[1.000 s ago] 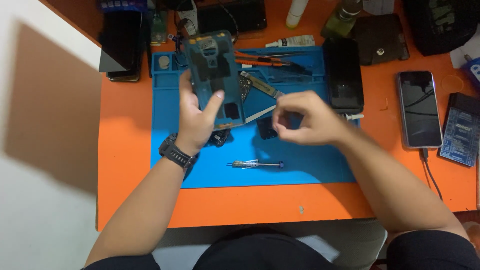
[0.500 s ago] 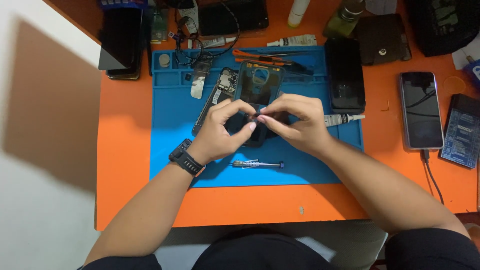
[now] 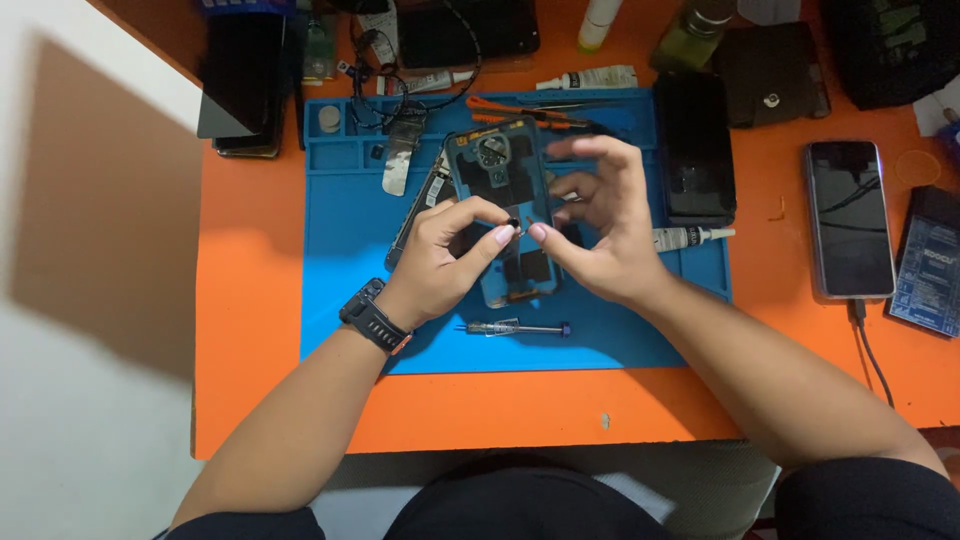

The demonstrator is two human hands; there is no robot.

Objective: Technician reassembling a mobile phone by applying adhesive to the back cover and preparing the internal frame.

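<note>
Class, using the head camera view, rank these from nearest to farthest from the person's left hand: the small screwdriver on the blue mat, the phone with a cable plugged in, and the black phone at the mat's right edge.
1. small screwdriver, just below the left hand on the blue mat.
2. black phone, at the mat's right edge, beyond the right hand.
3. phone with a cable, far right on the orange table.

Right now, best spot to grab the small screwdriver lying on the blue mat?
Take the screwdriver by its clear handle at the left end, coming straight down from above. It lies flat and level on the blue mat, clear of both hands, with open mat on each side for fingertips.
</note>
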